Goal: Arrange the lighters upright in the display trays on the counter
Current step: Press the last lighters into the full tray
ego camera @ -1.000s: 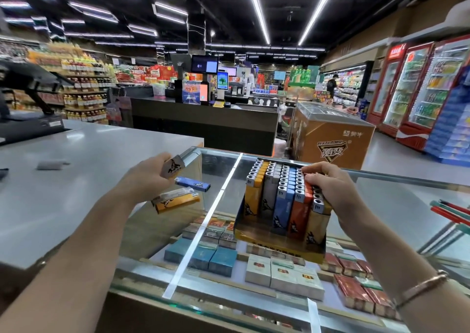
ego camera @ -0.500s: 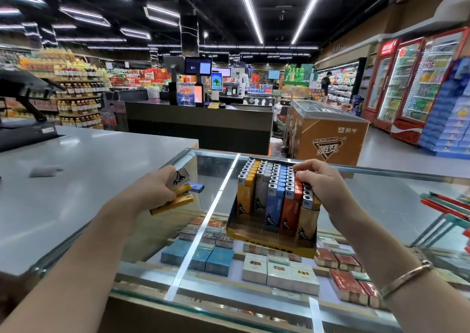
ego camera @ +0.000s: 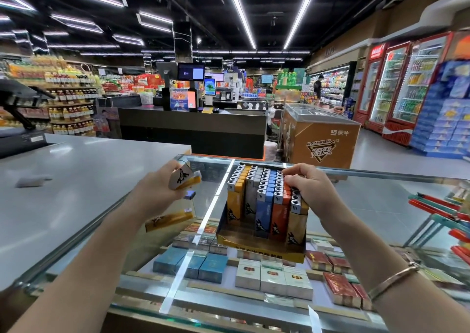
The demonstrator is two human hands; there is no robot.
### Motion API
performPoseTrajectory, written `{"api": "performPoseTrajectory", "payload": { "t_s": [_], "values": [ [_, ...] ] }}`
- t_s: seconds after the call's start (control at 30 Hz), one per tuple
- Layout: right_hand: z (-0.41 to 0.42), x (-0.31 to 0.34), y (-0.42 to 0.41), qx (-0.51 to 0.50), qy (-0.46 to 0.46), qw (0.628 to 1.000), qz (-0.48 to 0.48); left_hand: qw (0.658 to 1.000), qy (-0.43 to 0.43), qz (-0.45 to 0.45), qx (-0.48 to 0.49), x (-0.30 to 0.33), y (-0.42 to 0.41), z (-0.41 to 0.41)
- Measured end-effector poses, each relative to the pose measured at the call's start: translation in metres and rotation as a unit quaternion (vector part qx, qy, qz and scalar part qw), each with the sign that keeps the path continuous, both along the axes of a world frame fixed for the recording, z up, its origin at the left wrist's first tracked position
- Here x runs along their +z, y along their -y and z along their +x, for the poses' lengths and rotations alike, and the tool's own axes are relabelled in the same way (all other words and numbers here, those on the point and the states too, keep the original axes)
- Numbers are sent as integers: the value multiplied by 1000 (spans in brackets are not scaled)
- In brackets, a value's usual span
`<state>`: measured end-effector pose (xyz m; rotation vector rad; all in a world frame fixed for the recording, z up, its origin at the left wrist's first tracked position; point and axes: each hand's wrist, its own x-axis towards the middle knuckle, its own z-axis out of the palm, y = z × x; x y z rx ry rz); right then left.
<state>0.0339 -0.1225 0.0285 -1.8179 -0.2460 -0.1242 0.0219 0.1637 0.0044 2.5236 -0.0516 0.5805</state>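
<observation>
A right hand [ego camera: 311,192] pinches upright lighters [ego camera: 264,195], yellow, grey, blue and orange with silver tops, packed in a display tray [ego camera: 264,252] on the glass counter [ego camera: 376,195]. The left hand [ego camera: 157,192] grips loose lighters [ego camera: 184,177].

- Our left hand [ego camera: 155,195] is raised, its forearm reaching in from the lower left, its fingers curled round a small bunch of flat plastic lighters [ego camera: 184,178], white and yellow.
- Our right hand [ego camera: 311,191] is bent down at the wrist, with fingertips [ego camera: 288,173] curled onto the metal tops of the upright lighters [ego camera: 264,195].
- A thin metal bangle [ego camera: 393,278] circles our right forearm.
</observation>
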Motion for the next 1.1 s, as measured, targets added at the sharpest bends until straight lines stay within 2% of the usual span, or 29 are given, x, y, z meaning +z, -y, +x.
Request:
{"api": "performPoseTrajectory", "payload": {
  "t_s": [0.07,0.13,0.23,0.3,0.37,0.47,0.57,0.67,0.77,0.9,1.0,1.1],
  "values": [
    [0,1,1,-3,8,1000,-14,987,64,-123,-85,9,13,-7],
    [-1,1,2,-23,45,999,-19,956,102,-217,-167,19,33,-16],
    [-5,6,3,-88,199,975,-55,928,133,-266,-223,26,63,-22],
    [-11,9,1,-88,277,953,-81,919,137,-260,-264,26,81,-22],
    [-18,11,-2,-33,316,944,-92,920,161,-213,-286,23,97,-22],
    [-25,15,-4,46,321,943,-75,924,217,-131,-288,20,107,-20],
    [-30,19,-3,100,282,954,-30,918,224,-145,-294,20,107,-20],
    [-30,17,-7,111,262,958,-37,914,197,-179,-307,17,106,-20],
    [-29,15,-10,100,258,960,-29,895,168,-253,-326,17,102,-18],
    [-27,14,-10,49,283,958,2,900,158,-333,-231,14,91,-9],
    [-26,15,-13,20,308,951,-9,909,67,-374,-172,6,80,-2],
    [-27,19,-20,9,345,936,-73,875,-34,-452,-168,1,73,1]
  ]
}}
